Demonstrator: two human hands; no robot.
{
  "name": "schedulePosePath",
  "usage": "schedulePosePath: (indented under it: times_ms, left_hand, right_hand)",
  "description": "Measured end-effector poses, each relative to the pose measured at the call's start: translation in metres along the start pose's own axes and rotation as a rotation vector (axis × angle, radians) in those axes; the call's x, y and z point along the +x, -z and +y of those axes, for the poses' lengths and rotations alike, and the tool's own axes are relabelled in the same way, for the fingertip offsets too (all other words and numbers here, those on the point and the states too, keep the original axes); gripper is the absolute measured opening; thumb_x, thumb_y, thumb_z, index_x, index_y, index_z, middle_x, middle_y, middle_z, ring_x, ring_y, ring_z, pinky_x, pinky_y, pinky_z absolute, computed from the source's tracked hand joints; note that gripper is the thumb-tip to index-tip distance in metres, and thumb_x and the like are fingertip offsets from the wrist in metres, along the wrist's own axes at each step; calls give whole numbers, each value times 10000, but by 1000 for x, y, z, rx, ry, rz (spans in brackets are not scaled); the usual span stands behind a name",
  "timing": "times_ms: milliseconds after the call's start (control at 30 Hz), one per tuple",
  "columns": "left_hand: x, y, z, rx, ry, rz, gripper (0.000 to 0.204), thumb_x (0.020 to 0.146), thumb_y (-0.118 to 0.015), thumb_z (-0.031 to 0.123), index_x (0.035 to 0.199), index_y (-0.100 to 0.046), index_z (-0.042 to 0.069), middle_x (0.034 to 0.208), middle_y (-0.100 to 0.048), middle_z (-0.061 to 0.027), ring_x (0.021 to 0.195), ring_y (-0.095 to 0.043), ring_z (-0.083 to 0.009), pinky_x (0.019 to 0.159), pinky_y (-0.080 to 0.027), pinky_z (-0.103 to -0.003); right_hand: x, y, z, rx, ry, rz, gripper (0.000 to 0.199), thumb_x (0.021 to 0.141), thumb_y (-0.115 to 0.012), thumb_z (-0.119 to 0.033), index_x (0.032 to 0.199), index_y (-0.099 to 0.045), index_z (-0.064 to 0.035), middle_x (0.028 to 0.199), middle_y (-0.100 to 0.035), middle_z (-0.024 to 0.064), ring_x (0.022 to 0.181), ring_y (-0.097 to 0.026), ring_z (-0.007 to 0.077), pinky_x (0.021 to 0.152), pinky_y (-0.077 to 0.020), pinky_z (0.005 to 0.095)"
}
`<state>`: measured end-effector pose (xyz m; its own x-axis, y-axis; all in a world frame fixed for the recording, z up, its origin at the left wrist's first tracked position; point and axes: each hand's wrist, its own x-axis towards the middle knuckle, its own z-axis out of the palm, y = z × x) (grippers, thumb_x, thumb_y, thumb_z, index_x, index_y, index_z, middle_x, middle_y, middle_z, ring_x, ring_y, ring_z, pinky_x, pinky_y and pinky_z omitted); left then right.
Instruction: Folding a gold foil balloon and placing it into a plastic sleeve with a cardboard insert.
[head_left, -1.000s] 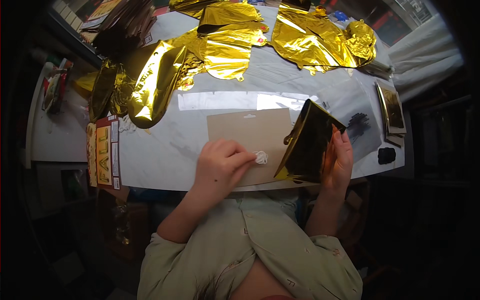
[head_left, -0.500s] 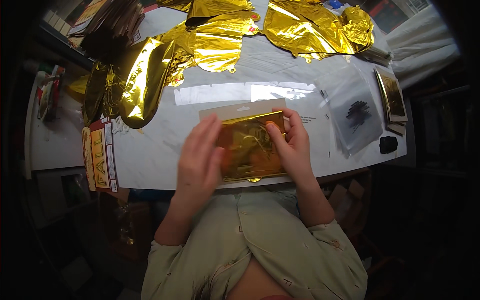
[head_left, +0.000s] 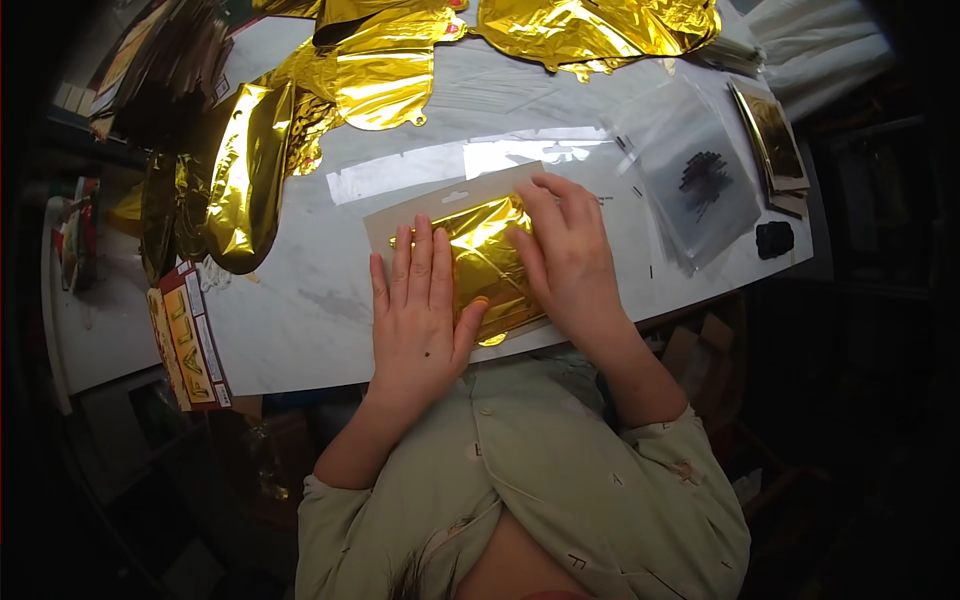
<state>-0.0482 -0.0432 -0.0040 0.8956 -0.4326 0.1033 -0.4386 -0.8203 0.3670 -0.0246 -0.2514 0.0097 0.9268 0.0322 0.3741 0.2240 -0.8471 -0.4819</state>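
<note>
A folded gold foil balloon lies on a grey-beige card with a hang hole, at the table's near edge. My left hand rests flat over the left part of the foil and card. Its fingers are stretched out and the thumb lies on the foil. My right hand is curled over the foil's upper right edge, with thumb and index fingertips on the foil. Its other fingers bend at the card's right side, partly hidden.
More gold foil balloons spread across the table's far side. Clear plastic bags lie on the right, near gold-and-card packs and a small black object. A printed package sits at the left edge, below stacked brown cards.
My left hand has come down flat onto the foil. The right hand has shifted from gripping the card's side to over the foil's upper right edge. The whole view has turned slightly.
</note>
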Motion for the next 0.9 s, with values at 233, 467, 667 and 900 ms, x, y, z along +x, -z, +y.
schedulePosePath:
  times_ms: [233,467,667,900]
  left_hand:
    - [0,-1,0,45,-16,-59,841,1018,-612,419,1643,-289,-41,1748,-195,-238,1628,-153,-416,1281,-72,-624]
    - [0,5,0,74,-19,-89,863,1012,-615,442,1645,-284,-42,1748,-194,-239,1628,-153,-419,1279,-66,-634]
    - [9,26,-2,96,-136,-92,886,1003,-618,454,1657,-263,-27,1755,-173,-236,1634,-147,-406,1290,-91,-605]
    - [27,19,-23,1,-310,-184,864,1012,-599,473,1659,-283,-4,1748,-190,-239,1630,-151,-417,1294,-175,-550]
  right_hand:
    - [-12,-11,12,0,250,-300,705,1010,-658,-264,1620,-385,-38,1694,-348,187,1581,-299,402,1276,-260,505]
    - [-13,-14,12,-49,250,-319,743,1030,-612,-376,1630,-359,-19,1698,-326,215,1583,-306,379,1282,-252,489]
    - [-13,-15,12,-61,242,-311,734,1031,-604,-366,1630,-360,-18,1694,-330,219,1584,-305,374,1287,-238,486]
    - [-14,-17,13,-55,247,-299,732,1022,-608,-357,1625,-371,-17,1694,-334,216,1584,-308,366,1288,-236,482]
